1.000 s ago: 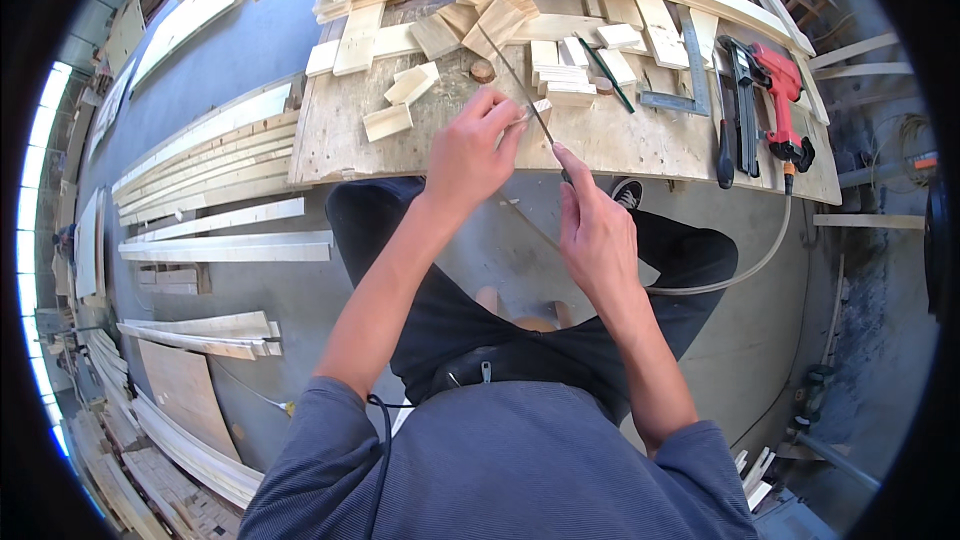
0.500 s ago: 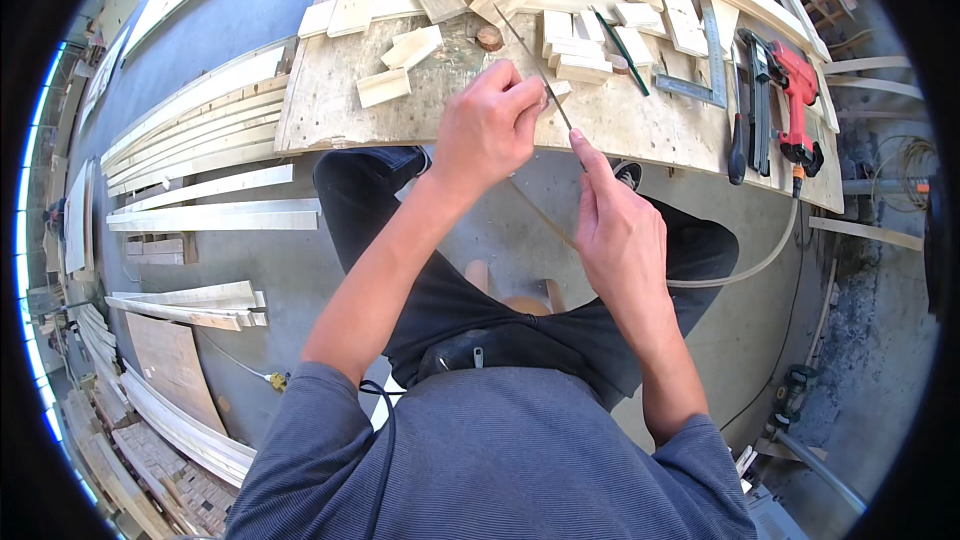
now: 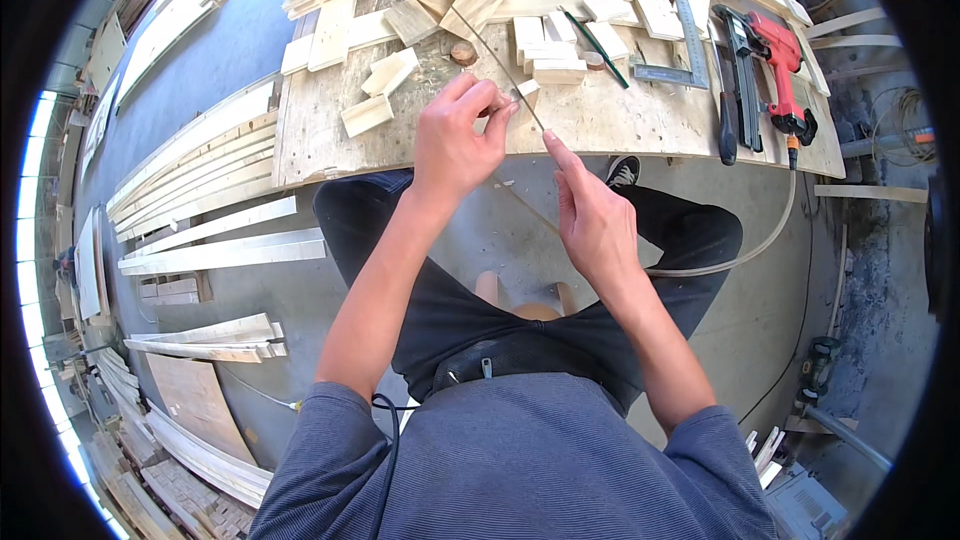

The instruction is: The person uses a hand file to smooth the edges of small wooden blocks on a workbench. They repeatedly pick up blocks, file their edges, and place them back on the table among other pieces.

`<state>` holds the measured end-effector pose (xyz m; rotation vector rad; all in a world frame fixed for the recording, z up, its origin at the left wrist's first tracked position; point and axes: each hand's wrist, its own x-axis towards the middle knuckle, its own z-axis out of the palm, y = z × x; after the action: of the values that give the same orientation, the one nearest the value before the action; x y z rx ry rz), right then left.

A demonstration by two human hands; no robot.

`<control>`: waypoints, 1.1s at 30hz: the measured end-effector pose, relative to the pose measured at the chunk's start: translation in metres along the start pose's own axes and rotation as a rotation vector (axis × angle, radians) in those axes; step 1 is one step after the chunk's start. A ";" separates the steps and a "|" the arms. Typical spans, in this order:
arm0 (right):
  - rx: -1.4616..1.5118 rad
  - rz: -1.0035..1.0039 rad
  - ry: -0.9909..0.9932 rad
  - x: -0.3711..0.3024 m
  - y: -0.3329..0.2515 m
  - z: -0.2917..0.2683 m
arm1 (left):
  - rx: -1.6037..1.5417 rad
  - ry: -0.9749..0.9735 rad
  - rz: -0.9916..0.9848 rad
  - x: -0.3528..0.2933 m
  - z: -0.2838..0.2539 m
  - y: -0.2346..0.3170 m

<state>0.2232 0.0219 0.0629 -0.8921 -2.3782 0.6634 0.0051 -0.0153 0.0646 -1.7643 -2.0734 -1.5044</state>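
Note:
My right hand (image 3: 598, 225) is closed round the near end of a thin file (image 3: 492, 52), its index finger stretched along it. The file is a long, slim, dark strip slanting away to the far left over the workbench (image 3: 400, 145). Just left of it my left hand (image 3: 462, 130) is closed in a pinch. At its fingertips shows a small pale wood piece (image 3: 529, 91), against which the file passes; the fingers partly hide it. Beyond the hands lie a round brown wood slice (image 3: 463, 53) and several loose wood blocks (image 3: 557, 71).
On the bench's right are a red nail gun (image 3: 775, 55) with an air hose (image 3: 770, 248), a screwdriver (image 3: 727, 125), a metal square (image 3: 690, 70) and a green pencil (image 3: 596, 47). Long boards (image 3: 220, 255) lie at the left. My legs straddle a stool (image 3: 530, 310) below the bench edge.
The view has shifted slightly, moving the bench things left and down in the picture. Both hands keep their grips, and the file still slants across the small wood piece.

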 end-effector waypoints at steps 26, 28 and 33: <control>-0.126 0.179 -0.174 0.023 -0.026 0.049 | 0.052 0.207 -0.138 -0.021 0.045 -0.047; -0.126 0.155 -0.154 0.018 -0.018 0.055 | 0.113 0.200 -0.119 -0.027 0.046 -0.038; -0.064 0.179 -0.176 0.017 -0.018 0.044 | 0.132 0.059 -0.064 -0.062 0.039 -0.016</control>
<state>0.1776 0.0106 0.0452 -1.1265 -2.5062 0.7671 0.0356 -0.0339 -0.0017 -1.6041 -2.1646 -1.3803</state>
